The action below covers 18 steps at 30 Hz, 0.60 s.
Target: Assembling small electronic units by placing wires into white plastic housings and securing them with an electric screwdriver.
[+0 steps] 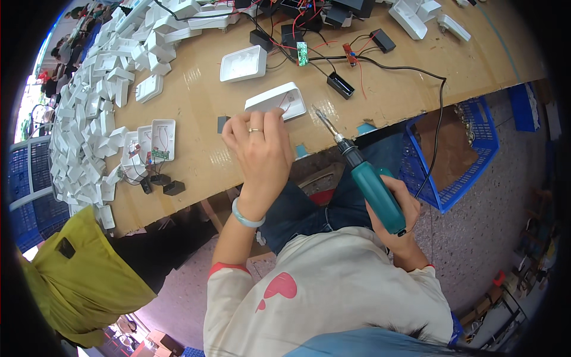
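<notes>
My right hand is wrapped round the grip of a green pistol-shaped soldering gun. Its metal tip points away from me, just right of a white plastic case lying open side up on the table. My left hand is closed, fingers bent down at the case's near edge; what they pinch is hidden. Thin red wire shows inside the case close to those fingertips. A small dark block sits beside my left fingers. Beyond is another white case.
Wired black battery holders and a green circuit board lie further back. White cases are heaped at left, near wired cases. A black cable hangs over the edge by a blue crate. Another person's yellow-green garment is left.
</notes>
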Motion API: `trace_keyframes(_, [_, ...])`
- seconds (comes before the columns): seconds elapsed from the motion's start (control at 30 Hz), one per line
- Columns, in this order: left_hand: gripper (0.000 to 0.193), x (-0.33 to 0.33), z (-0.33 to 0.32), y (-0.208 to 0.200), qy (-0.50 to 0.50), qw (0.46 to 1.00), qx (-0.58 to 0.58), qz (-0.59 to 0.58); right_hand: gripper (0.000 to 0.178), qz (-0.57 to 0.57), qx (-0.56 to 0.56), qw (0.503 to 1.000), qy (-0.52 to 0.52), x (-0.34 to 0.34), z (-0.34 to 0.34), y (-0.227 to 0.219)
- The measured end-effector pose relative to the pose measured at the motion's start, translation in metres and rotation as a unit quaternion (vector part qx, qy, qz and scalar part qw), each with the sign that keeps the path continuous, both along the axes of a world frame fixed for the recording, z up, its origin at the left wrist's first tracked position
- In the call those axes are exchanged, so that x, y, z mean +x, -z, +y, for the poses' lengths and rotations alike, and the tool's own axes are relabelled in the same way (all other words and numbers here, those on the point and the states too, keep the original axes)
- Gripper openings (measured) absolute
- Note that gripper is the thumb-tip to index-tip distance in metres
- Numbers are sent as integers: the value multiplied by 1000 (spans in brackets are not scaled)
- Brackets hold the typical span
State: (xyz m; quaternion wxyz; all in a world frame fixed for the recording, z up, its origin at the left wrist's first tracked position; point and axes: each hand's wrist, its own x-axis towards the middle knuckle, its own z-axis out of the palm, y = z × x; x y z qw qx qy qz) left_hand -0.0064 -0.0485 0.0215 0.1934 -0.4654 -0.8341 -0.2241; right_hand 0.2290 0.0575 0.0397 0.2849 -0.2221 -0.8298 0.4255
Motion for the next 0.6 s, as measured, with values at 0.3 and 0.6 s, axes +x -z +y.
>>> trace_keyframes(0.3, [11,-7,5,16,-1,999,36,8,38,-16,-19,1000,-18,-8,-5,14])
trace_keyframes(0.6, [13,-10,10,35,-17,995,89,29,42,-15,-11,1000,-20,-31,-6,20])
